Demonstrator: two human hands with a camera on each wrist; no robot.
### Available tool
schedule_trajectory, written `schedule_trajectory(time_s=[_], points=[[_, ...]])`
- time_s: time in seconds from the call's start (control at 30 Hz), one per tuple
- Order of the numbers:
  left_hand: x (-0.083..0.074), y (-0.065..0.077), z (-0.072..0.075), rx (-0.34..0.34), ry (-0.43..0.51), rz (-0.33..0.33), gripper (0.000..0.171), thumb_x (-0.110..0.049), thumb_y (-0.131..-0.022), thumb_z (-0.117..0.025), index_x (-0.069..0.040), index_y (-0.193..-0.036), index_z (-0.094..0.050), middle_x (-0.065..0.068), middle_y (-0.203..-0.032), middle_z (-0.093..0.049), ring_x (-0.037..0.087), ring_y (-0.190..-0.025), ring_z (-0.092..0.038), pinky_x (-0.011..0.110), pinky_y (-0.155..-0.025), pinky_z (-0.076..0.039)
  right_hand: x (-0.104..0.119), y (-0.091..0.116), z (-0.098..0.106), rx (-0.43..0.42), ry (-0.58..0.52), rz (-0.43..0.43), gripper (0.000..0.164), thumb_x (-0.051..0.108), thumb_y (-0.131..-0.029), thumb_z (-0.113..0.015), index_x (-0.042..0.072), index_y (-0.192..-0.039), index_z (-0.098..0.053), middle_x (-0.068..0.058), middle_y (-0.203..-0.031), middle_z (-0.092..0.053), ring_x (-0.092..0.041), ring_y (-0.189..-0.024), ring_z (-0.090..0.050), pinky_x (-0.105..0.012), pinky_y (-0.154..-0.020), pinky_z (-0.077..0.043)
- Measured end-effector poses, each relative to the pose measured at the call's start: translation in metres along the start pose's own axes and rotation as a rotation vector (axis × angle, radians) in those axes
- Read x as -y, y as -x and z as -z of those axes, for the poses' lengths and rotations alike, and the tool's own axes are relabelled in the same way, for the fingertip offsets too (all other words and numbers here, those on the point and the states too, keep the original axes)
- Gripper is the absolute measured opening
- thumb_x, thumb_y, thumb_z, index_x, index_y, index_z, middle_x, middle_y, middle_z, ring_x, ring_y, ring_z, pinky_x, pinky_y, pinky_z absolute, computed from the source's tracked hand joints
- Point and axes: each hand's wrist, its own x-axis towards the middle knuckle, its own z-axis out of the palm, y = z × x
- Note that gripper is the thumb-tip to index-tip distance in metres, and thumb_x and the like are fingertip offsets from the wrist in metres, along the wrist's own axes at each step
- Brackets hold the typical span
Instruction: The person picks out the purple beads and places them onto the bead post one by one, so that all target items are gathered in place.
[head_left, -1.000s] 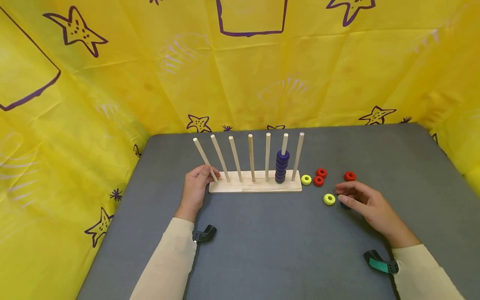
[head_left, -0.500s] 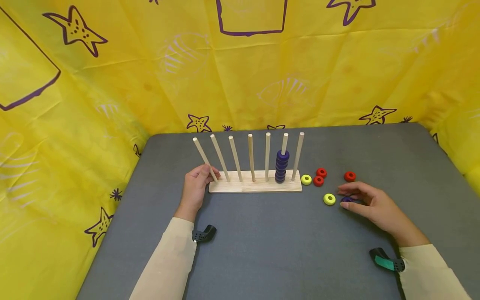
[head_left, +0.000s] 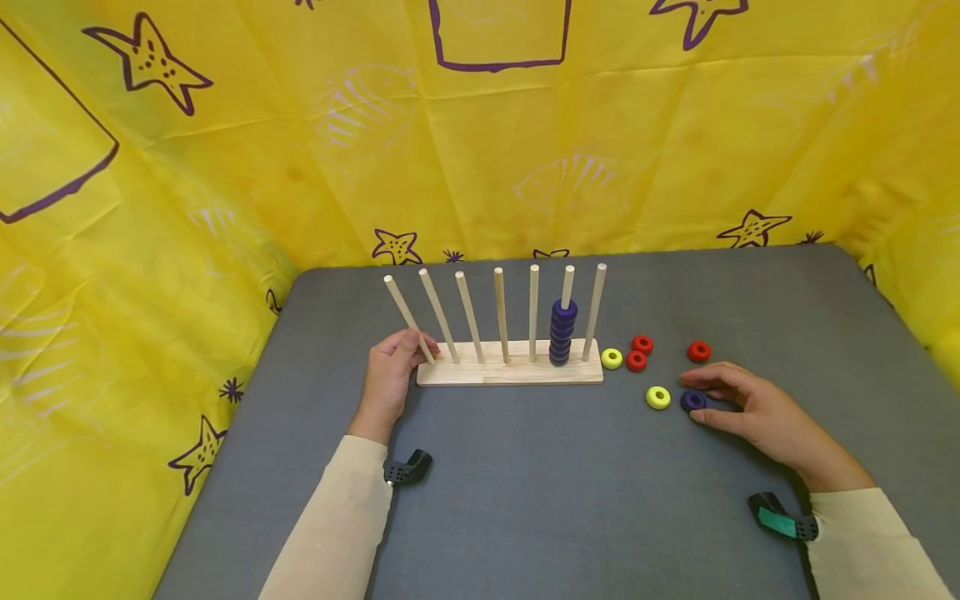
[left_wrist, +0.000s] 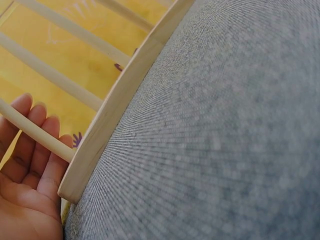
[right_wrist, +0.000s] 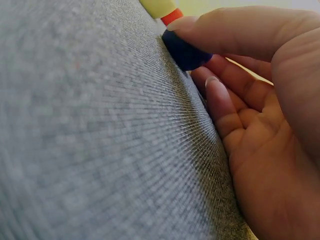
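Observation:
A wooden peg rack (head_left: 517, 374) stands on the table, with several upright pegs in a row. My left hand (head_left: 387, 373) holds its left end, thumb and fingers on either side of the leftmost peg (left_wrist: 37, 132); in the left wrist view the fingers lie behind that peg. Dark blue rings (head_left: 561, 333) are stacked on the second peg from the right. On the right, my right hand (head_left: 776, 421) has its thumb and fingers around a loose dark blue ring (head_left: 691, 401) at table level. The thumb tip overlaps the ring (right_wrist: 182, 51) in the right wrist view.
Two yellow rings lie loose, one (head_left: 611, 359) by the rack's right end and one (head_left: 657, 398) left of my right hand. Nearby are red rings (head_left: 637, 361), with another (head_left: 699, 351) behind my right fingers. Yellow patterned cloth (head_left: 480, 167) hangs beyond the grey table (head_left: 525, 483).
My right hand has shifted slightly right and toward me, its thumb coming round to the near side of the dark blue ring, which now shows more fully. The left hand and rack stay put.

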Motion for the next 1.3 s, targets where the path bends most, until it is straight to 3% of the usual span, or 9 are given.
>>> schedule_trajectory(time_s=[0.87,1.3], points=[[-0.0022,0.0014,-0.0005,0.004,0.009,0.012,0.045,-0.020,-0.116,-0.055,0.020,-0.101,-0.069,0.011,-0.094,-0.073,0.030,-0.096,-0.072,0.033,-0.089,-0.059,-0.0007,-0.0019,-0.0017,-0.045,0.090,-0.006,0.038,-0.007,-0.093,-0.083,0.001,-0.129,-0.073,0.002,-0.128,-0.067,0.004,-0.112,-0.059,-0.008,-0.092,-0.045],[-0.0021,0.0012,-0.0002,0.001,-0.006,0.012,0.046,-0.023,-0.116,-0.056,0.019,-0.101,-0.069,0.013,-0.095,-0.074,0.027,-0.095,-0.072,0.033,-0.088,-0.059,-0.0002,-0.0006,-0.0017,-0.080,0.066,-0.040,0.035,-0.005,-0.095,-0.083,0.005,-0.127,-0.076,-0.004,-0.124,-0.068,-0.001,-0.105,-0.063,-0.009,-0.088,-0.049]])
